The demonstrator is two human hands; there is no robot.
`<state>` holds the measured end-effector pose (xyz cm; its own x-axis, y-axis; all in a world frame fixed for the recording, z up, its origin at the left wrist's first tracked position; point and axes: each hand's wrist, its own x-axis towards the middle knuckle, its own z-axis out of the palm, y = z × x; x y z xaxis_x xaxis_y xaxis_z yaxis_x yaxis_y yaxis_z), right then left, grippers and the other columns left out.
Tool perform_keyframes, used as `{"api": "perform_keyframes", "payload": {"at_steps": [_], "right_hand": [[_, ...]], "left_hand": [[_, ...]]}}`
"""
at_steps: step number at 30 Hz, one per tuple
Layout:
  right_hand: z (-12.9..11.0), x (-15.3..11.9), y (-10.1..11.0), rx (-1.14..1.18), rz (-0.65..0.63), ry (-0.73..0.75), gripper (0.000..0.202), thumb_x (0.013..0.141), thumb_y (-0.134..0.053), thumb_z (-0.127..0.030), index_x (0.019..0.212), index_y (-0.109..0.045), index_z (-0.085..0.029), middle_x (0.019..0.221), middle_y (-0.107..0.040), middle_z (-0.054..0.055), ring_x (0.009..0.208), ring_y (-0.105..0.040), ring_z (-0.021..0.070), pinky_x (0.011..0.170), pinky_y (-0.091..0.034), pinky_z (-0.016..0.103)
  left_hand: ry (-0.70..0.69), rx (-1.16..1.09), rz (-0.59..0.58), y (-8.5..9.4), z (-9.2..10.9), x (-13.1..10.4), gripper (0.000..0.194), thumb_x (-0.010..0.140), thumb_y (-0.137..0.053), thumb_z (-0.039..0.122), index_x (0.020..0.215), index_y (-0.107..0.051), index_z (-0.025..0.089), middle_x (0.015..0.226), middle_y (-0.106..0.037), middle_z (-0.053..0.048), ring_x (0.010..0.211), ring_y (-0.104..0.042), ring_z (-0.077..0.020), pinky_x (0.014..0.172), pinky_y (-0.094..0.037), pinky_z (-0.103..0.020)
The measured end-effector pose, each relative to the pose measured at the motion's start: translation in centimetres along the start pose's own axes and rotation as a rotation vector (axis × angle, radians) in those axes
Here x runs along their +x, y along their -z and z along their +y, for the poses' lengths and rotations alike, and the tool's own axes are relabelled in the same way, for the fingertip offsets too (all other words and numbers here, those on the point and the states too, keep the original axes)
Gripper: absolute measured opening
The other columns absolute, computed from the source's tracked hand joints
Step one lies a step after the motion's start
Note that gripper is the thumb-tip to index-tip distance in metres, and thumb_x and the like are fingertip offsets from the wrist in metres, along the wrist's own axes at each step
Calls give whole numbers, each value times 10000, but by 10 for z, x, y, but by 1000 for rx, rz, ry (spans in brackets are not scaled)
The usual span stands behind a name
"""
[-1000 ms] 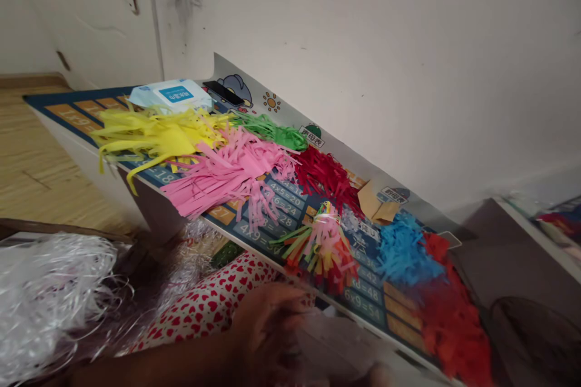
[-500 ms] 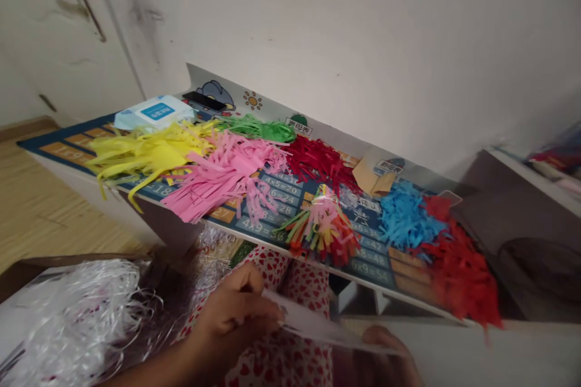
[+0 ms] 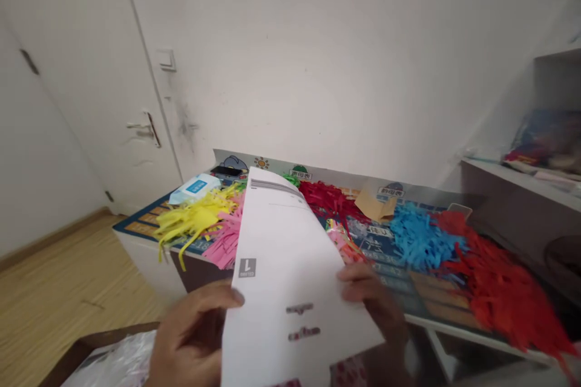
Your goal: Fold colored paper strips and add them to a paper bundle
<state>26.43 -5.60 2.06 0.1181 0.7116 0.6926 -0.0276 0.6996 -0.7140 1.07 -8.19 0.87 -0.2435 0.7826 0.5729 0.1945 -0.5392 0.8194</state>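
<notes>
A white printed sheet of paper point(image 3: 285, 254) is held up in front of me, tilted and slightly curved, with its print upside down. Two small cut-looking marks show low on it. My left hand point(image 3: 193, 332) pinches its left edge between thumb and fingers. On the opposite edge, my right hand point(image 3: 374, 299) grips the paper, blurred at the wrist. Behind the sheet, pink strips point(image 3: 227, 236) and a multicoloured strip bundle point(image 3: 344, 242) are partly covered. Heart-patterned cloth point(image 3: 349, 372) over my legs peeks out below.
On the mat-covered table point(image 3: 390, 281) lie yellow strips point(image 3: 202, 217), dark red strips point(image 3: 333, 202), blue strips point(image 3: 422, 236), red strips point(image 3: 512, 284), a tan paper piece point(image 3: 374, 204) and a wipes pack point(image 3: 195, 188). A box of clear shredded film point(image 3: 113, 363) stands at lower left.
Both hands have raised the sheet from above my lap to in front of the table, turning its printed face toward me. My view has tilted up, and the strip bundle is now mostly hidden.
</notes>
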Motion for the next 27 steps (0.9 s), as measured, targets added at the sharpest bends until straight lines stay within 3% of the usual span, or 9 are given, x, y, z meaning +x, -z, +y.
{"api": "perform_keyframes", "payload": {"at_steps": [3,6,10,14,16,18,23,27], "right_hand": [[49,-18,-5,-19,62,-42,206,729,-769,-393,777,-693,-208,1190,-608,116,960,-639,251,716,-529,318],[85,-44,-10,-28,139,-217,362,605,-838,-406,842,-668,-193,1307,-530,141,1032,-617,298,746,-519,343],[111,-75,-20,-66,262,-438,393,579,-817,-382,871,-628,-199,1306,-540,127,1158,-547,320,853,-490,381],[127,-106,-31,-56,367,-731,483,576,-796,-374,954,-544,-210,1094,-649,82,922,-644,247,769,-516,337],[132,-118,-35,-59,406,-855,521,599,-787,-394,996,-505,-210,925,-674,40,785,-652,215,708,-522,317],[133,-125,-40,-64,445,-905,541,622,-777,-407,1028,-478,-211,880,-666,24,776,-647,205,713,-524,314],[128,-125,-48,-150,521,-945,611,637,-762,-444,1109,-454,-207,1043,-619,70,895,-628,219,778,-524,345],[125,-122,-50,-243,510,-945,646,670,-726,-459,1189,-436,-206,1126,-574,98,966,-603,237,818,-518,375]], "left_hand": [[-102,-6,-109,-15,-21,7,300,544,-852,275,804,-716,214,785,-724,-49,663,-685,-209,590,-561,-243],[-26,-31,-92,-31,-53,-1,341,569,-837,370,824,-700,190,739,-695,-33,629,-655,-182,556,-535,-217],[109,-40,19,-46,-99,-30,208,704,-733,348,811,-662,185,729,-677,-17,643,-655,-168,575,-529,-211],[210,72,23,-51,-129,-64,146,726,-703,291,809,-655,181,749,-680,-20,684,-659,-171,630,-537,-230],[296,118,30,-53,-137,-78,144,737,-691,299,801,-649,177,735,-673,-22,678,-651,-172,624,-533,-235],[368,149,46,-56,-141,-89,158,738,-683,317,791,-647,173,721,-669,-23,669,-645,-173,616,-530,-242],[442,185,80,-63,-142,-101,151,714,-693,311,755,-645,175,698,-672,-19,653,-645,-166,613,-531,-240],[457,186,92,-66,-145,-108,149,701,-710,299,755,-643,178,695,-676,-14,642,-646,-158,606,-531,-233]]}}
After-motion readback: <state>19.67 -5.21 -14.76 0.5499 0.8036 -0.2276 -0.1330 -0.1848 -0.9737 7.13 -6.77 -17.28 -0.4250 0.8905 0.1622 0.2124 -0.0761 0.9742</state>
